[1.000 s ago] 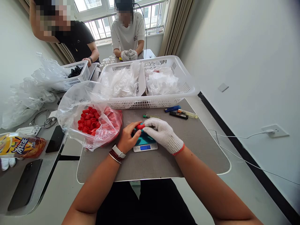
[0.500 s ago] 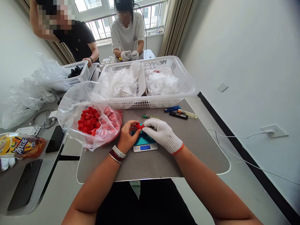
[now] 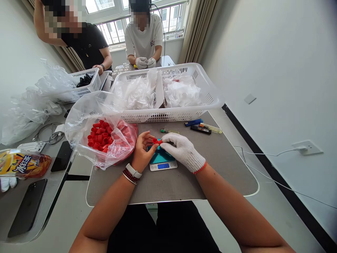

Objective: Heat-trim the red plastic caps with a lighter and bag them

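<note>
Over a small digital scale with a teal top and a lit display, a red elbow pipe fitting is held in the fingertips of my right hand. That hand wears a white knit glove with a red cuff, and its thumb and fingers pinch the fitting. My bare left hand is beside the fitting, fingers apart, with the thumb tip close to it. To the left stands a clear plastic bag full of red elbow fittings.
Behind the scale lie a green-capped pen, a blue cutter and a black marker. White baskets hold crumpled plastic bags. Phones and a drink bottle lie at left. Two people sit across.
My left fingers have spread and drawn back from the fitting, whose open end now shows. The scale display has changed from about zero to a higher figure.
</note>
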`<action>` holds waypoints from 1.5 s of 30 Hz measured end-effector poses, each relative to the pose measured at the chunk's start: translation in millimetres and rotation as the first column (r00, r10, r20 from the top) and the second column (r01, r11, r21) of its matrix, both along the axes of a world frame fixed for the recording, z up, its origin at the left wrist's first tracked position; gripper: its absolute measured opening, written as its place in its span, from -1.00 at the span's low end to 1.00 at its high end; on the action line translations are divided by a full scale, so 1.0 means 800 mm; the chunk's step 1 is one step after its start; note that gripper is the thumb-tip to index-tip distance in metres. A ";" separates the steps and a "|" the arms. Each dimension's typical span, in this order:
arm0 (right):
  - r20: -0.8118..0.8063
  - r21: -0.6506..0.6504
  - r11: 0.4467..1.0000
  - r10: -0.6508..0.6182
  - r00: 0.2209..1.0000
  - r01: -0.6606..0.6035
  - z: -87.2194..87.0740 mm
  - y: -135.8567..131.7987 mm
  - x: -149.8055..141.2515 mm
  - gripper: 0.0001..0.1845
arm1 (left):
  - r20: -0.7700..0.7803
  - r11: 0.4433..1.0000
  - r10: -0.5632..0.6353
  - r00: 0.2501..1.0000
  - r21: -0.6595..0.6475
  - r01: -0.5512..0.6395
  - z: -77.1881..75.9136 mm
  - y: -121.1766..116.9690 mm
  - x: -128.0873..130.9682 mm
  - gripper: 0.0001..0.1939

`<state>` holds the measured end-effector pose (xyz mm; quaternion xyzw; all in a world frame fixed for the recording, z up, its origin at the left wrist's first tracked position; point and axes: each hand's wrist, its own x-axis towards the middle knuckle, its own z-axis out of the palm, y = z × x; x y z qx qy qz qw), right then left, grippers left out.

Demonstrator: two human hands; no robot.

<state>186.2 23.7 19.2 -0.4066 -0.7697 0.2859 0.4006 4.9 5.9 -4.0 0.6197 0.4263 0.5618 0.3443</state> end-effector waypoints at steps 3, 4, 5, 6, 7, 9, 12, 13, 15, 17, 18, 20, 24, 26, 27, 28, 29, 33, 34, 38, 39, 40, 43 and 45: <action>0.019 0.007 1.000 0.005 1.000 -0.005 0.000 0.001 0.001 -0.88 | -0.084 1.000 0.009 0.996 -0.020 -0.011 0.001 0.000 0.000 -0.69; 0.019 0.010 1.000 0.006 1.000 -0.006 0.000 0.001 0.001 -0.88 | -0.123 1.000 0.017 0.992 0.000 -0.017 0.002 0.000 -0.001 -0.74; 0.015 0.012 1.000 0.006 1.000 -0.007 0.000 0.001 0.001 -0.87 | -0.158 0.999 0.026 0.987 0.027 -0.022 0.005 -0.001 -0.001 -0.78; 0.008 0.014 1.000 0.005 1.000 -0.005 0.000 0.001 0.001 -0.88 | -0.184 0.998 0.036 0.982 0.055 -0.027 0.007 -0.001 -0.001 -0.80; 0.000 0.015 1.000 0.002 1.000 -0.002 -0.001 0.001 0.001 -0.88 | -0.201 0.996 0.047 0.978 0.079 -0.031 0.010 -0.001 -0.001 -0.81; -0.006 0.016 1.000 -0.006 1.000 0.006 -0.001 0.001 0.000 -0.88 | -0.216 0.994 0.063 0.974 0.105 -0.041 0.013 -0.001 -0.001 -0.82; 0.012 0.024 1.000 -0.008 1.000 0.008 0.000 0.002 -0.001 -0.87 | -0.210 0.994 0.059 0.976 0.100 -0.039 0.013 -0.001 -0.001 -0.83; 0.018 0.027 1.000 -0.006 1.000 0.006 0.000 0.002 -0.001 -0.87 | -0.201 0.995 0.050 0.978 0.091 -0.032 0.011 -0.001 -0.001 -0.83; 0.021 0.030 1.000 -0.006 1.000 0.005 -0.001 0.002 -0.001 -0.88 | -0.163 0.998 0.023 0.986 0.066 -0.013 0.009 0.000 -0.001 -0.82; 0.017 0.034 0.999 -0.010 1.000 0.009 -0.001 0.001 -0.001 -0.89 | -0.117 0.999 -0.003 0.993 0.051 0.009 0.007 -0.001 -0.001 -0.80; 0.014 0.038 0.999 -0.015 1.000 0.014 -0.002 0.001 -0.001 -0.89 | -0.098 0.999 -0.018 0.995 0.047 0.023 0.007 -0.001 -0.001 -0.79; 0.010 0.049 0.998 -0.029 1.000 0.028 -0.002 0.002 0.000 -0.89 | -0.075 0.998 -0.045 0.996 0.044 0.049 0.008 -0.003 -0.001 -0.78; 0.013 0.049 0.998 -0.039 0.999 0.039 -0.001 0.002 0.001 -0.88 | -0.056 0.998 -0.062 0.997 0.027 0.063 0.010 -0.003 -0.002 -0.84; 0.023 0.055 0.998 -0.028 0.999 0.027 -0.001 0.003 0.001 -0.87 | -0.050 0.998 -0.058 0.997 0.017 0.059 0.009 -0.002 -0.002 -0.83; 0.030 0.060 0.998 -0.025 0.999 0.023 -0.001 0.003 0.001 -0.87 | -0.053 0.998 -0.057 0.997 0.014 0.058 0.009 -0.002 -0.002 -0.84; 0.036 0.064 0.998 -0.025 0.999 0.023 -0.001 0.003 0.001 -0.87 | -0.058 0.998 -0.058 0.997 0.016 0.059 0.008 -0.001 -0.002 -0.84; 0.040 0.067 0.997 -0.029 0.999 0.026 -0.001 0.003 0.001 -0.87 | -0.067 0.998 -0.058 0.996 0.021 0.060 0.007 -0.001 -0.001 -0.85; 0.029 0.060 0.998 -0.022 0.999 0.020 -0.001 0.002 0.002 -0.89 | -0.083 0.997 -0.068 0.994 0.021 0.070 0.001 -0.001 0.001 -0.82; 0.021 0.057 0.998 -0.013 1.000 0.012 -0.001 0.002 0.002 -0.89 | -0.083 0.997 -0.070 0.994 0.008 0.071 -0.001 -0.001 0.002 -0.76; 0.008 0.042 0.999 0.020 1.000 -0.020 -0.001 0.001 0.001 -0.90 | -0.172 0.998 -0.061 0.983 0.007 0.064 -0.003 -0.001 0.002 -0.65; 0.009 0.036 0.999 0.026 1.000 -0.027 -0.001 0.000 0.001 -0.90 | -0.207 0.998 -0.056 0.977 0.030 0.064 -0.002 -0.001 0.001 -0.68; 0.009 0.031 0.999 0.032 0.999 -0.032 0.000 0.000 0.001 -0.90 | -0.237 0.996 -0.051 0.970 0.054 0.065 -0.002 -0.001 0.001 -0.71; 0.006 0.020 0.999 0.039 0.999 -0.039 0.001 -0.001 0.000 -0.90 | -0.281 0.994 -0.026 0.959 0.099 0.056 0.000 -0.001 0.000 -0.74; 0.001 0.011 0.999 0.039 0.999 -0.039 0.002 -0.002 -0.001 -0.90 | -0.287 0.994 -0.012 0.958 0.103 0.044 0.000 -0.001 0.000 -0.74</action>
